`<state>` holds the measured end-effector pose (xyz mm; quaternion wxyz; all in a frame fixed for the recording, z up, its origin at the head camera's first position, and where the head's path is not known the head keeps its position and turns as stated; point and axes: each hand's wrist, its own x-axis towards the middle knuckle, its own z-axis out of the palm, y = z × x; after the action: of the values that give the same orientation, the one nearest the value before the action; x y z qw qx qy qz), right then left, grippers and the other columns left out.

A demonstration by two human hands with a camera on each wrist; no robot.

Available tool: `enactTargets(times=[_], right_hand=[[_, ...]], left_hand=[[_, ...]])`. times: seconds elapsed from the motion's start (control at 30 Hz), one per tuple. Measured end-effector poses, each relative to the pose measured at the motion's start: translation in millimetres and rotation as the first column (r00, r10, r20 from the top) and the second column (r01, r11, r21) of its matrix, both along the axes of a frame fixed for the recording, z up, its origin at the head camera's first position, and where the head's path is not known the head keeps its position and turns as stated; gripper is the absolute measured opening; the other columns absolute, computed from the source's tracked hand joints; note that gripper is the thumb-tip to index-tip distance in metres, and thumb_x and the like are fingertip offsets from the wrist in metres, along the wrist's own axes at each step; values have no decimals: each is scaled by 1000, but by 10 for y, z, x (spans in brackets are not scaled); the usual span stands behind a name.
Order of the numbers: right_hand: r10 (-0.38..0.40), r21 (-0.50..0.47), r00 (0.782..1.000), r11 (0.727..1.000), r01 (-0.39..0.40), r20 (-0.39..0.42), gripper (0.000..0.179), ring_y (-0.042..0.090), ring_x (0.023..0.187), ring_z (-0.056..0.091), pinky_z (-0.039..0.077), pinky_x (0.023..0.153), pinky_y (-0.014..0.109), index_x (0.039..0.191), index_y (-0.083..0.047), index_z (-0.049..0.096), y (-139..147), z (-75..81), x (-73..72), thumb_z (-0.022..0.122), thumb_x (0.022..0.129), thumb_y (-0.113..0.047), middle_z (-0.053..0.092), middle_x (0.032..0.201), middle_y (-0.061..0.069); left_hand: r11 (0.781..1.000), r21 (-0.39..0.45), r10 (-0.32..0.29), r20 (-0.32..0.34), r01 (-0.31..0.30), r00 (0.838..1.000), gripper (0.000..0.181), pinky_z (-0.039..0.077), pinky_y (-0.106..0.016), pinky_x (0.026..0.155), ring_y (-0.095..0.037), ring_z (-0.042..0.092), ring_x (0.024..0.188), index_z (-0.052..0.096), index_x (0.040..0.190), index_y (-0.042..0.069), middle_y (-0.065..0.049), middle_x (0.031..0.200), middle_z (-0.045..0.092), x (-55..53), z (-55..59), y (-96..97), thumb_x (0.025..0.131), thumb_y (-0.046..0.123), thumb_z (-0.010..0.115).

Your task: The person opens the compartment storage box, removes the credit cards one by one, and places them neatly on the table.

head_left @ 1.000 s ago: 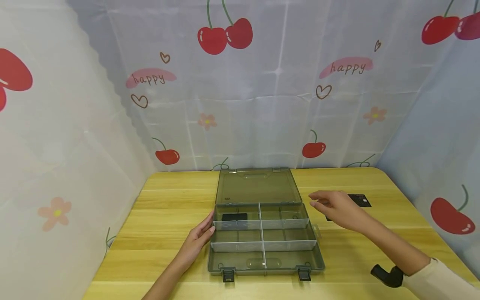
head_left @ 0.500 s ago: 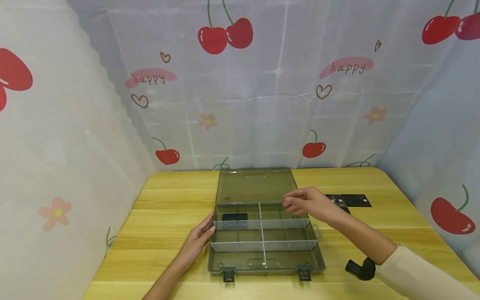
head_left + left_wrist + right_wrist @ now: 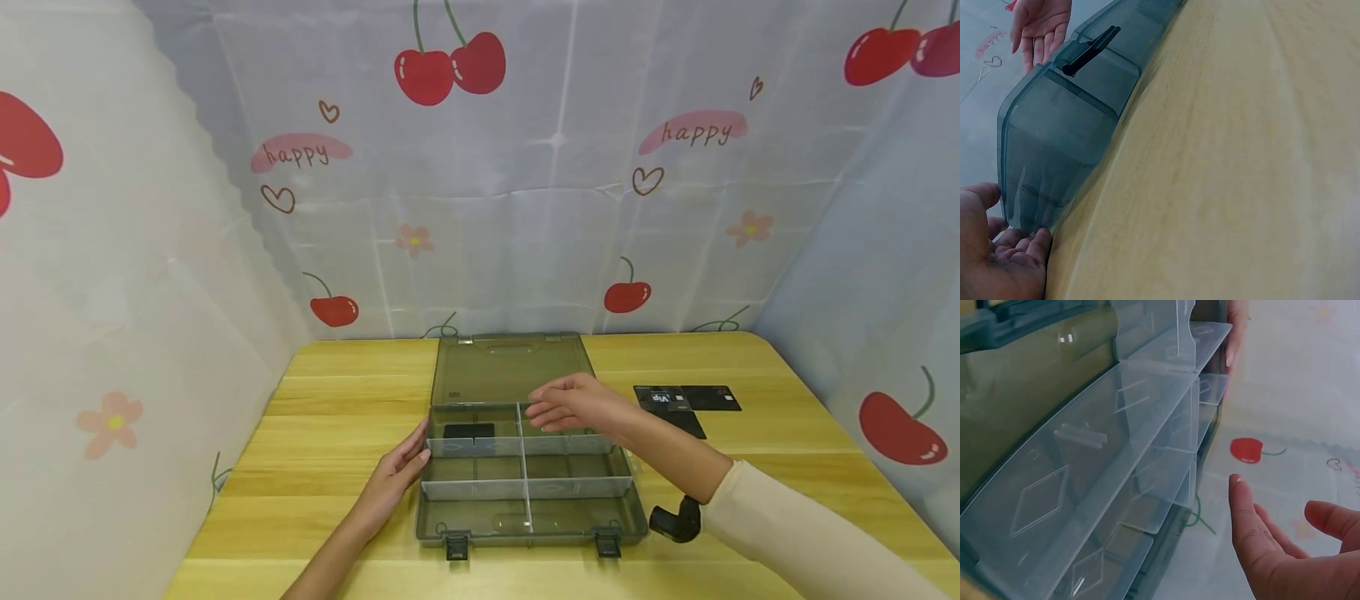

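A grey see-through compartment box (image 3: 472, 537) lies with its lid (image 3: 510, 367) folded back. In its back left compartment is a flat black card (image 3: 468, 432). My left hand (image 3: 393, 475) holds the box's left side; in the left wrist view the thumb meets the upper rim and bent fingers touch low on the wall. Over the back right compartment hovers my right hand (image 3: 573, 404), its fingers loosely extended. Nothing shows between the fingers and thumb in the right wrist view (image 3: 1291, 550). Both latches (image 3: 457, 546) hang down at the front.
Several black cards lie right of the box: one printed VIP (image 3: 662, 398), one beside it (image 3: 712, 397) and one nearer (image 3: 682, 423). A patterned curtain (image 3: 517, 208) rises behind the wooden table (image 3: 360, 375). Clear dividers (image 3: 1094, 444) stand up inside the box.
My right hand has moved left from beside the cards to above the back right compartment, uncovering the cards. The left hand and the box have stayed in place.
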<state>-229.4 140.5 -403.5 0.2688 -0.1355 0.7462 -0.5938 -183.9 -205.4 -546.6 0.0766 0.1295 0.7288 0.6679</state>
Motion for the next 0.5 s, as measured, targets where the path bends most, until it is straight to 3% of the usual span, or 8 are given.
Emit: enactTargets(times=[0.5], right_hand=[[-28, -20, 975, 999, 33, 221, 55, 46, 128, 54, 47, 108, 49, 140, 16, 45, -459, -79, -192, 49, 109, -28, 53, 136, 35]], left_hand=[[1000, 24, 14, 27, -15, 1000, 59, 33, -37, 115, -23, 24, 151, 30, 161, 16, -7, 165, 24, -8, 21, 8, 107, 23, 54]])
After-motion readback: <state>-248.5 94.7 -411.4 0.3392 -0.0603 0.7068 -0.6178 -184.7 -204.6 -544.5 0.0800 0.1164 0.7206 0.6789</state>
